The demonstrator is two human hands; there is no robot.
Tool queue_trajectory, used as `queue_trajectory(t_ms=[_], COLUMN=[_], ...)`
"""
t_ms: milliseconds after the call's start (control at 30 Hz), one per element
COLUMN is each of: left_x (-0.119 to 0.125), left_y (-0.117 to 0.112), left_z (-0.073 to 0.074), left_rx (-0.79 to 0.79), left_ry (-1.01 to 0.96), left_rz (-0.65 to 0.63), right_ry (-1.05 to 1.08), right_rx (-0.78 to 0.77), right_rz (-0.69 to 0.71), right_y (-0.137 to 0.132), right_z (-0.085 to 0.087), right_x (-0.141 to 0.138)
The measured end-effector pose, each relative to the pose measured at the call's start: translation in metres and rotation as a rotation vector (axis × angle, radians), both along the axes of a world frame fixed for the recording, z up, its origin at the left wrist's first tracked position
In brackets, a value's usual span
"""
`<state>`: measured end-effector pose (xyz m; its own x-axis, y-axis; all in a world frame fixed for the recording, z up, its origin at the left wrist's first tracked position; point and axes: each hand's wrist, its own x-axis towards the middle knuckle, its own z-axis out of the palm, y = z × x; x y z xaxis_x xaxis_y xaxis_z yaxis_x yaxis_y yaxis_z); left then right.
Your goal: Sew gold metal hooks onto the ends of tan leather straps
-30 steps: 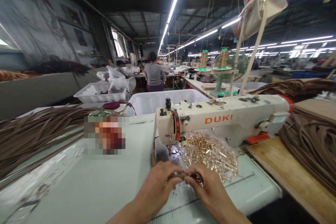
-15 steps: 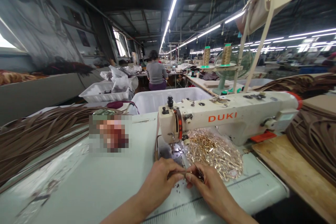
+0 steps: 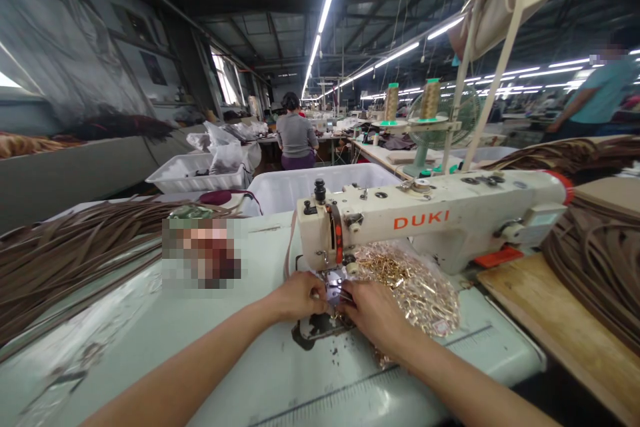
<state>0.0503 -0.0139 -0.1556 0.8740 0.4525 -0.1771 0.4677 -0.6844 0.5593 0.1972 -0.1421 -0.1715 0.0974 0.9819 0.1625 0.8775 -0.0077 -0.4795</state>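
Observation:
At the needle of a cream sewing machine, my two hands work close together over the lit metal plate. My left hand is closed, fingers curled, left of the plate; a thin brown strap runs down beside the machine head to it. On the right, my right hand has its fingertips pinched together by the presser foot; what they grip is hidden. A clear bag of gold metal hooks lies right behind my right hand, under the machine arm.
Piles of brown straps lie on the left of the table, more straps on the right by a wooden board. A white tub stands behind the machine. People are farther back, one seated.
Both hands have moved from the table front up to the needle area, carrying the strap piece they pinched between them. A person in a teal shirt has appeared at the far right.

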Motion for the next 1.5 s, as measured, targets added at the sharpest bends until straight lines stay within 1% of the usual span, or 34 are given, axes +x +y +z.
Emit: queue_trajectory(t_ms=[67,167,233,333,400,467,533,600,667,767,833,933,1033,1100,1167,1333,1500], left_x=[0.004,0.008,0.011,0.009,0.004,-0.006,-0.017,-0.026,-0.032,-0.035,-0.034,-0.028,-0.02,-0.016,-0.016,-0.02,-0.022], left_y=[0.008,0.015,0.017,0.011,0.001,-0.012,-0.025,-0.036,-0.042,-0.045,-0.042,-0.026,-0.004,0.008,0.015,0.015,0.016], left_z=[-0.001,0.0,0.002,0.005,0.004,0.001,-0.007,-0.017,-0.026,-0.034,-0.036,-0.036,-0.035,-0.035,-0.037,-0.042,-0.045], left_rx=[0.007,0.025,0.055,0.14,0.245,0.366,0.457,0.505,0.53,0.579,0.661,0.769,0.781,0.782,0.774,0.737,0.83], left_ry=[0.047,0.103,0.126,0.138,0.092,0.008,-0.073,-0.13,-0.157,-0.151,-0.147,-0.185,-0.226,-0.229,-0.24,-0.255,-0.294], left_rz=[-0.022,-0.06,-0.074,-0.066,-0.02,0.053,0.098,0.075,-0.005,-0.149,-0.238,-0.34,-0.405,-0.419,-0.413,-0.393,-0.425], right_ry=[-0.047,-0.091,-0.122,-0.167,-0.191,-0.219,-0.239,-0.244,-0.236,-0.252,-0.284,-0.363,-0.426,-0.442,-0.452,-0.436,-0.359], right_rx=[0.015,0.019,0.026,0.04,0.046,0.062,0.077,0.085,0.094,0.117,0.117,0.094,0.057,0.057,0.08,0.151,0.204], right_rz=[0.129,0.352,0.438,0.514,0.55,0.575,0.597,0.61,0.62,0.608,0.58,0.503,0.376,0.313,0.283,0.246,0.188], right_y=[0.007,0.016,0.021,0.025,0.026,0.028,0.029,0.029,0.029,0.027,0.025,0.027,0.032,0.035,0.035,0.033,0.035], right_z=[0.002,-0.001,-0.004,-0.008,-0.009,-0.009,-0.009,-0.009,-0.009,-0.01,-0.011,-0.015,-0.017,-0.018,-0.02,-0.03,-0.039], right_x=[0.01,0.02,0.023,0.023,0.022,0.023,0.024,0.025,0.026,0.024,0.021,0.016,0.013,0.012,0.011,0.011,0.013])
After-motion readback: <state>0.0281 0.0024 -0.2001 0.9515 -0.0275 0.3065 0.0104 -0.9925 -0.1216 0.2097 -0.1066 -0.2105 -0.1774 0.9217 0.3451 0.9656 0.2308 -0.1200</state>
